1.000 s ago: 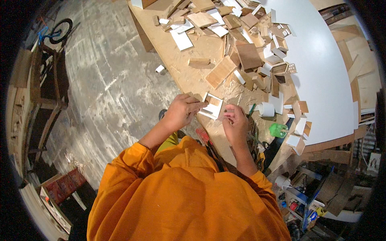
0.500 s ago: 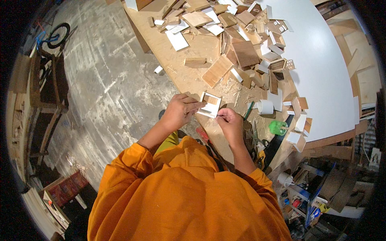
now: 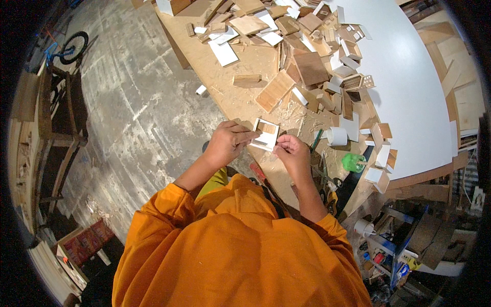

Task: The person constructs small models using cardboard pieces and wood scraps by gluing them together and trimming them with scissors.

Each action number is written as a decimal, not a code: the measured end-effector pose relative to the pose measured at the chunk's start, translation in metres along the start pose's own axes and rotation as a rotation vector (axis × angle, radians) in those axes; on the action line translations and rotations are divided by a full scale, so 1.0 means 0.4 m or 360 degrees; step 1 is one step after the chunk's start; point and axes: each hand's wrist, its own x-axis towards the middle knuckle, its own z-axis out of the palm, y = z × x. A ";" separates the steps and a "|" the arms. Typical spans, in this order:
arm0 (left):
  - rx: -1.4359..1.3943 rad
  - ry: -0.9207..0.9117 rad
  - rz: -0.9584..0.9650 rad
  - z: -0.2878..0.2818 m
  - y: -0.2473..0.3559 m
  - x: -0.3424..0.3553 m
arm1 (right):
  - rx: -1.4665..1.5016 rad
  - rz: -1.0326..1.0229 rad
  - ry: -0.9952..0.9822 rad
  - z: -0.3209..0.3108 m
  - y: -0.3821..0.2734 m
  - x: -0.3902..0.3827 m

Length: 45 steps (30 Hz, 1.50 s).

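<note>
A small square white-edged box frame (image 3: pixel 267 142), with a wood-coloured patch inside, sits at the workbench's near edge in front of me. My left hand (image 3: pixel 228 143) grips its left side, the fingertips reaching over the rim. At the lower right corner of the frame, my right hand (image 3: pixel 292 154) is closed in a pinch, thumb against forefinger. Whatever lies between those fingertips is too small to make out. Right of that hand are a dark green stick-like tool (image 3: pixel 317 139) and a white cylinder (image 3: pixel 337 136).
Wood offcuts (image 3: pixel 310 68) and shavings cover the far part of the workbench (image 3: pixel 225 87). A green container (image 3: pixel 353 162) and several small white-and-wood boxes (image 3: pixel 382 153) stand at the right, beside a large white panel (image 3: pixel 409 97). Concrete floor (image 3: pixel 133 102) lies left.
My right hand's fingers have shifted slightly at the frame's corner, the upper fingers lifting a little. My left hand keeps its hold, and the frame has hardly moved.
</note>
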 end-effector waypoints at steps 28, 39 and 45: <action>0.0065 -0.0097 0.0051 -0.003 -0.020 -0.007 | 0.0061 0.0266 -0.0081 -0.001 -0.026 0.013; 0.0020 -0.0116 0.0072 -0.006 -0.021 -0.004 | -0.0437 -0.0028 -0.0014 -0.020 -0.063 0.020; 0.0057 -0.0110 0.0066 -0.011 -0.011 -0.005 | -0.1228 -0.1039 0.0079 0.002 -0.111 0.059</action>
